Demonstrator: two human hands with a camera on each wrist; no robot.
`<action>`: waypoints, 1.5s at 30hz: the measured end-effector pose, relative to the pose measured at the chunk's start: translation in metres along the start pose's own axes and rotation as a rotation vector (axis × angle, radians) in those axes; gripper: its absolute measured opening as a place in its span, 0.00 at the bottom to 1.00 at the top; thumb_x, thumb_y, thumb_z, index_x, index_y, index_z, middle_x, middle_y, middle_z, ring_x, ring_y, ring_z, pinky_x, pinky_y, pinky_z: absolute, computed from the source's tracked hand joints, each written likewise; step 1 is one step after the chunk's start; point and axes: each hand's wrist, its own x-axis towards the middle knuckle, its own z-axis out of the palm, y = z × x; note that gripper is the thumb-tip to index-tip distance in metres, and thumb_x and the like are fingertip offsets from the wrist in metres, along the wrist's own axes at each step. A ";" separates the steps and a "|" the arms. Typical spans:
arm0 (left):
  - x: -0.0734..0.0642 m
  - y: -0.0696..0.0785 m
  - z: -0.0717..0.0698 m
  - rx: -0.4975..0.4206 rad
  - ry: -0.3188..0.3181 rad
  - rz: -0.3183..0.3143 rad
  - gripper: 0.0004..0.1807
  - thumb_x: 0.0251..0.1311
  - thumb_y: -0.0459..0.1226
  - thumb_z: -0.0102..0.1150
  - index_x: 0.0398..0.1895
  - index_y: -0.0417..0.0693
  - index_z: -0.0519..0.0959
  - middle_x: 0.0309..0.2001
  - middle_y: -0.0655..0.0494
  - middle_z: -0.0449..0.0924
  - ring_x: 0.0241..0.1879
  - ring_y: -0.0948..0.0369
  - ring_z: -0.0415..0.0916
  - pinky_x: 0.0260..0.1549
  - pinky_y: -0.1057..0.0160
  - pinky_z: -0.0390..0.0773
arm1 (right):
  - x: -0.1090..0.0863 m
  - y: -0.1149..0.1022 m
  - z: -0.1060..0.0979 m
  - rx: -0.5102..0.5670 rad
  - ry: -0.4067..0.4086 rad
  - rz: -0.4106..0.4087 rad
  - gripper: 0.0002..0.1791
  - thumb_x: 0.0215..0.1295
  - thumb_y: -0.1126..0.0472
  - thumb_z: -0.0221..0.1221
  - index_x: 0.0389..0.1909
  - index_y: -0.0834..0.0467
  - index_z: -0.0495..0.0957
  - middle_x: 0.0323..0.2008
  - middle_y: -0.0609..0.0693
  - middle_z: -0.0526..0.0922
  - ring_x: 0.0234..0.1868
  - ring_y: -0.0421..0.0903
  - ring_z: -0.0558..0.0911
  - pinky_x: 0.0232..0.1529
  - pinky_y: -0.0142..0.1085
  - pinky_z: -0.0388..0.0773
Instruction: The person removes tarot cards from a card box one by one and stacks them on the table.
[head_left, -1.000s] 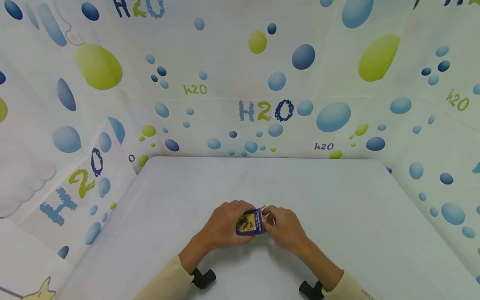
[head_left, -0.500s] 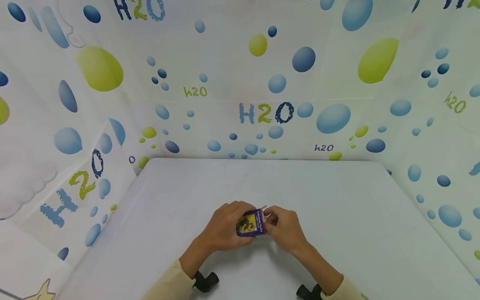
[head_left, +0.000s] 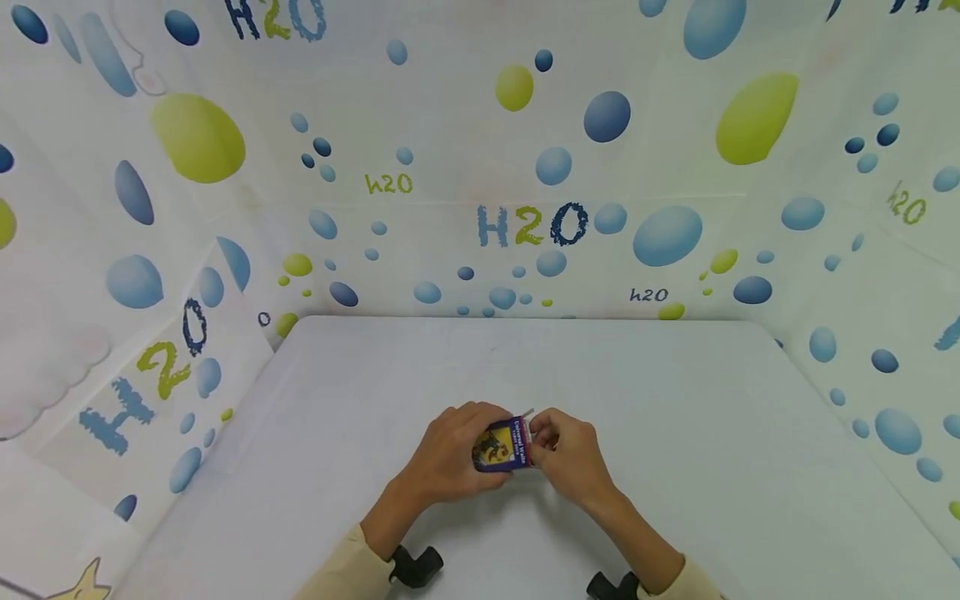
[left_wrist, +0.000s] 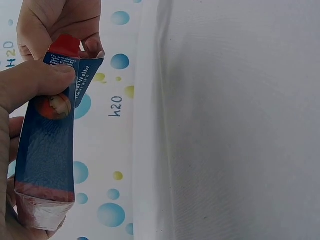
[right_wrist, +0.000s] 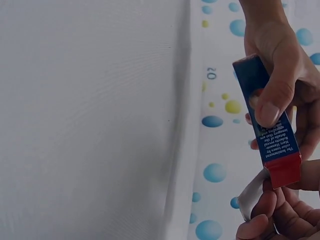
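A small blue and red tarot card box (head_left: 497, 447) with a yellow picture panel is held up over the table. My left hand (head_left: 457, 450) grips it around its body, thumb along the narrow side. At the box's right end, a red side flap (left_wrist: 65, 45) sticks out and the printed lid stands folded away. My right hand (head_left: 572, 458) has its fingers curled at this opened end, pinching at the edge. In the right wrist view, the right fingers (right_wrist: 287, 215) sit beside the red flap and the lid's pale inner side. What lies inside the box is hidden.
A white-covered table (head_left: 375, 367) spreads beneath both hands. Behind it and at the sides hangs a white cloth (head_left: 435, 108) with blue and green drops and H2O lettering. Black wrist mounts (head_left: 417, 567) stick out below the sleeves.
Both hands stay almost in place with the box between them. The right fingers shift slightly at the opened end, and the wrist mounts turn a little inward.
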 end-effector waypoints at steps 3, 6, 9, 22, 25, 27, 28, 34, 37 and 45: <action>0.000 0.000 0.000 0.000 0.006 -0.003 0.39 0.38 0.47 0.84 0.58 0.52 0.78 0.52 0.63 0.82 0.48 0.67 0.76 0.41 0.63 0.76 | -0.001 -0.001 0.000 0.017 0.011 0.015 0.09 0.55 0.74 0.65 0.33 0.58 0.79 0.23 0.44 0.78 0.27 0.43 0.77 0.28 0.31 0.77; 0.000 0.000 0.000 -0.002 0.013 -0.004 0.39 0.38 0.47 0.84 0.57 0.52 0.79 0.52 0.63 0.82 0.48 0.66 0.76 0.41 0.62 0.77 | 0.000 -0.001 0.001 0.038 0.015 0.024 0.09 0.56 0.73 0.65 0.33 0.57 0.79 0.24 0.44 0.79 0.28 0.43 0.78 0.29 0.32 0.78; 0.000 0.000 0.000 -0.004 0.020 -0.002 0.39 0.37 0.46 0.85 0.57 0.51 0.79 0.52 0.62 0.83 0.48 0.65 0.77 0.41 0.62 0.77 | 0.000 0.000 0.002 0.048 0.012 0.016 0.10 0.56 0.73 0.64 0.33 0.56 0.78 0.24 0.44 0.79 0.28 0.43 0.78 0.31 0.32 0.78; 0.008 -0.005 0.001 -0.014 0.028 0.035 0.38 0.39 0.47 0.83 0.58 0.51 0.78 0.53 0.61 0.82 0.49 0.65 0.77 0.44 0.62 0.78 | 0.002 0.002 -0.004 0.089 0.049 0.000 0.10 0.56 0.74 0.65 0.35 0.58 0.79 0.27 0.47 0.80 0.30 0.45 0.79 0.32 0.32 0.79; 0.008 -0.006 0.001 -0.020 0.035 0.034 0.39 0.39 0.47 0.84 0.58 0.50 0.78 0.52 0.61 0.82 0.49 0.65 0.77 0.45 0.61 0.78 | 0.004 0.002 -0.005 0.100 0.051 -0.010 0.10 0.56 0.74 0.65 0.37 0.60 0.79 0.27 0.47 0.81 0.29 0.45 0.79 0.32 0.32 0.79; 0.008 -0.007 0.000 -0.023 0.034 0.030 0.38 0.39 0.47 0.83 0.58 0.50 0.78 0.52 0.61 0.82 0.49 0.65 0.77 0.45 0.61 0.78 | 0.005 0.002 -0.005 0.102 0.052 -0.014 0.12 0.56 0.73 0.66 0.40 0.60 0.80 0.27 0.47 0.81 0.29 0.45 0.79 0.31 0.32 0.78; 0.008 -0.007 -0.001 -0.024 0.034 0.029 0.38 0.40 0.47 0.83 0.58 0.50 0.78 0.52 0.60 0.82 0.49 0.65 0.77 0.45 0.60 0.78 | 0.005 0.002 -0.006 0.101 0.053 -0.019 0.13 0.56 0.73 0.66 0.42 0.60 0.80 0.27 0.46 0.81 0.28 0.45 0.78 0.31 0.32 0.78; 0.007 -0.006 -0.004 -0.028 0.040 0.017 0.38 0.40 0.46 0.83 0.58 0.50 0.78 0.52 0.60 0.82 0.48 0.64 0.77 0.45 0.60 0.79 | 0.008 0.005 -0.007 0.089 0.044 -0.066 0.20 0.57 0.74 0.66 0.51 0.57 0.82 0.26 0.44 0.81 0.26 0.43 0.78 0.29 0.32 0.78; 0.008 -0.006 -0.005 -0.033 0.040 0.008 0.39 0.38 0.46 0.84 0.58 0.50 0.78 0.52 0.60 0.82 0.48 0.65 0.77 0.45 0.60 0.79 | 0.009 0.006 -0.008 0.084 0.045 -0.090 0.21 0.57 0.75 0.66 0.52 0.58 0.82 0.25 0.44 0.81 0.26 0.42 0.77 0.28 0.32 0.78; 0.008 -0.007 -0.004 -0.032 0.039 0.002 0.38 0.40 0.46 0.83 0.59 0.51 0.78 0.52 0.61 0.82 0.49 0.65 0.77 0.47 0.60 0.79 | 0.010 0.007 -0.011 0.065 0.051 -0.093 0.21 0.57 0.75 0.65 0.52 0.59 0.83 0.26 0.45 0.80 0.26 0.42 0.77 0.28 0.32 0.78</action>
